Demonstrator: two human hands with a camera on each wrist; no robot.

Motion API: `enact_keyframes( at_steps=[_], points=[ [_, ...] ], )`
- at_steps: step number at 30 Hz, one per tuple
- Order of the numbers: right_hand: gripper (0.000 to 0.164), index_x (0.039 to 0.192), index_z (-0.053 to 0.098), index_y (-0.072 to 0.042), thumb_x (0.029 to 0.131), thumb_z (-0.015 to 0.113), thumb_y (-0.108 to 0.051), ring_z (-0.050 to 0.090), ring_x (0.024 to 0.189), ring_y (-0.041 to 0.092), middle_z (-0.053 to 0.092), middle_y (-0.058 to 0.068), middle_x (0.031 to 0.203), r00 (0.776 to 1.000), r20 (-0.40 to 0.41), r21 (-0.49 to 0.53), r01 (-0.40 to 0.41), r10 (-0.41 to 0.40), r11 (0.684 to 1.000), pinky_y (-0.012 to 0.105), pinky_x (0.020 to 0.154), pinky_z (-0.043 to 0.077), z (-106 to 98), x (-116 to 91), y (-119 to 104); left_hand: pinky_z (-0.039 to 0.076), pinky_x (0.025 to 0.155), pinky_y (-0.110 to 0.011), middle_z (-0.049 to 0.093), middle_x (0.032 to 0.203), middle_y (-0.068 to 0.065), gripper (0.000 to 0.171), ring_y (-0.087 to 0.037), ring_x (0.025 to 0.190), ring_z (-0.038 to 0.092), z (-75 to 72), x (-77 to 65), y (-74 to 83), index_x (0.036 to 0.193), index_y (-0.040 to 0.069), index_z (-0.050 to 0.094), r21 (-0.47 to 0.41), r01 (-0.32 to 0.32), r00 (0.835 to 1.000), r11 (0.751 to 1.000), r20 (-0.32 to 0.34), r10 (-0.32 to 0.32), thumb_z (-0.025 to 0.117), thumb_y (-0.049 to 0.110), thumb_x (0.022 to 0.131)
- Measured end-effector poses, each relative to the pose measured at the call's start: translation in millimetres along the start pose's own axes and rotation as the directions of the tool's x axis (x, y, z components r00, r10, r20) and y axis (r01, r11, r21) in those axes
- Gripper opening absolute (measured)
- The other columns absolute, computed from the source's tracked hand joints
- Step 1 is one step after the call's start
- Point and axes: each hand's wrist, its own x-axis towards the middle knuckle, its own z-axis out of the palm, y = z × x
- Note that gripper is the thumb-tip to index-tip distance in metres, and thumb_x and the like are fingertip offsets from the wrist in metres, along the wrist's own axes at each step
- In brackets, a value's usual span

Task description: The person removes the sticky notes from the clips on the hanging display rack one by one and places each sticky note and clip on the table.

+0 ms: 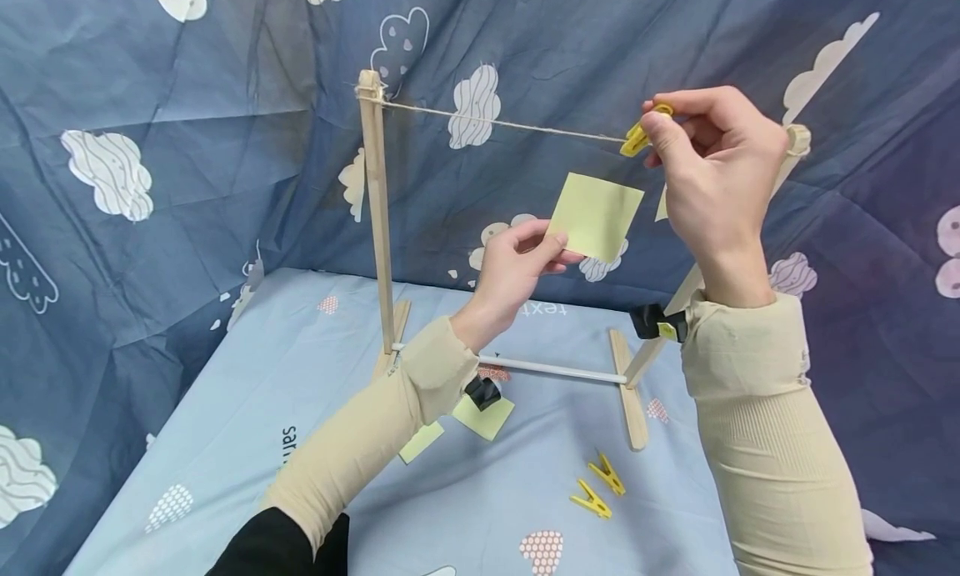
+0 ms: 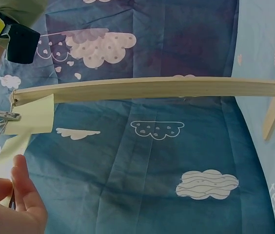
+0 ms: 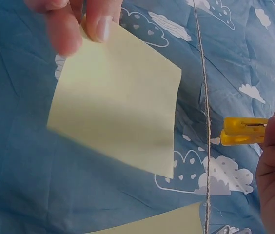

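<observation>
My left hand [image 1: 517, 263] pinches a pale yellow paper note [image 1: 596, 217] by its left corner, with the note just below the string [image 1: 510, 125]. My right hand [image 1: 723, 167] holds a yellow clothespin [image 1: 637, 138] between thumb and fingers, its tip at the string in the head view. From the right wrist view, the clothespin [image 3: 245, 130] points at the string [image 3: 205, 107] from the side opposite the note. Near the right post another yellow note [image 2: 40, 114] hangs from the string, with a clip [image 2: 4, 115] at its top edge.
Wooden posts stand at left [image 1: 377, 209] and right [image 1: 648, 359], joined low down by a white rod [image 1: 555, 368]. On the light blue cloth [image 1: 300, 351] lie two notes, one partly under my left wrist [image 1: 486, 422], and two yellow clothespins [image 1: 592, 499]. Cloud-patterned dark cloth [image 1: 225, 184] hangs behind.
</observation>
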Motion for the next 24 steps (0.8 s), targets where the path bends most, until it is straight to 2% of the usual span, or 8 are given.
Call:
enact_keyframes(
  at_steps=[6, 12, 14, 18, 21, 24],
  points=[
    [0.010, 0.087, 0.067, 0.004, 0.079, 0.065, -0.003, 0.052, 0.049, 0.008, 0.069, -0.002, 0.078, 0.999, -0.033, 0.019, -0.042, 0.043, 0.999, 0.018, 0.053, 0.045, 0, -4, -3, 0.052, 0.071, -0.028, 0.063, 0.088, -0.013, 0.023, -0.017, 0.073, 0.066, -5.7, -3.1, -0.6, 0.106, 0.006, 0.062, 0.058, -0.027, 1.000, 0.998, -0.005, 0.028, 0.060, 0.016, 0.086],
    [0.011, 0.086, 0.067, 0.006, 0.078, 0.065, -0.002, 0.051, 0.047, 0.006, 0.069, 0.004, 0.080, 0.997, -0.058, 0.029, -0.051, 0.052, 0.998, 0.017, 0.053, 0.045, -3, -9, -5, 0.051, 0.070, -0.029, 0.063, 0.084, -0.013, 0.024, -0.019, 0.073, 0.066, -11.5, -8.1, 1.5, 0.108, 0.008, 0.062, 0.117, -0.037, 0.999, 0.992, 0.002, 0.037, 0.061, 0.017, 0.085],
    [0.012, 0.085, 0.066, 0.007, 0.077, 0.066, -0.001, 0.050, 0.047, 0.007, 0.069, 0.007, 0.080, 0.996, -0.074, 0.044, -0.052, 0.055, 0.998, 0.017, 0.052, 0.045, -4, -10, -3, 0.051, 0.068, -0.029, 0.063, 0.081, -0.012, 0.024, -0.022, 0.072, 0.066, -12.3, -12.8, 6.7, 0.107, 0.005, 0.062, 0.134, -0.044, 0.999, 0.990, 0.005, 0.043, 0.060, 0.014, 0.085],
    [0.012, 0.084, 0.066, 0.009, 0.075, 0.067, 0.000, 0.050, 0.046, 0.009, 0.068, 0.011, 0.079, 0.991, -0.106, 0.094, -0.067, 0.077, 0.993, 0.017, 0.051, 0.044, -8, -14, 1, 0.050, 0.063, -0.028, 0.064, 0.078, -0.014, 0.022, -0.024, 0.069, 0.065, -17.5, -17.2, 5.7, 0.105, 0.005, 0.063, 0.164, -0.071, 0.997, 0.984, 0.009, 0.071, 0.061, 0.012, 0.084],
    [0.014, 0.084, 0.065, 0.011, 0.075, 0.068, 0.001, 0.050, 0.045, 0.009, 0.068, 0.013, 0.078, 0.990, -0.119, 0.121, -0.064, 0.079, 0.991, 0.017, 0.050, 0.044, -10, -18, -2, 0.049, 0.062, -0.027, 0.063, 0.080, -0.016, 0.023, -0.025, 0.069, 0.065, -23.3, -18.4, 0.6, 0.106, 0.008, 0.064, 0.180, -0.074, 0.997, 0.981, 0.013, 0.073, 0.062, 0.013, 0.084],
    [0.014, 0.084, 0.064, 0.012, 0.074, 0.068, 0.002, 0.050, 0.045, 0.009, 0.068, 0.014, 0.078, 0.986, -0.135, 0.159, -0.074, 0.096, 0.985, 0.016, 0.050, 0.044, -12, -22, -6, 0.049, 0.063, -0.026, 0.061, 0.087, -0.019, 0.024, -0.027, 0.069, 0.064, -26.8, -24.2, 6.1, 0.108, 0.006, 0.063, 0.188, -0.055, 0.998, 0.981, 0.013, 0.053, 0.061, 0.011, 0.085]
  ],
)
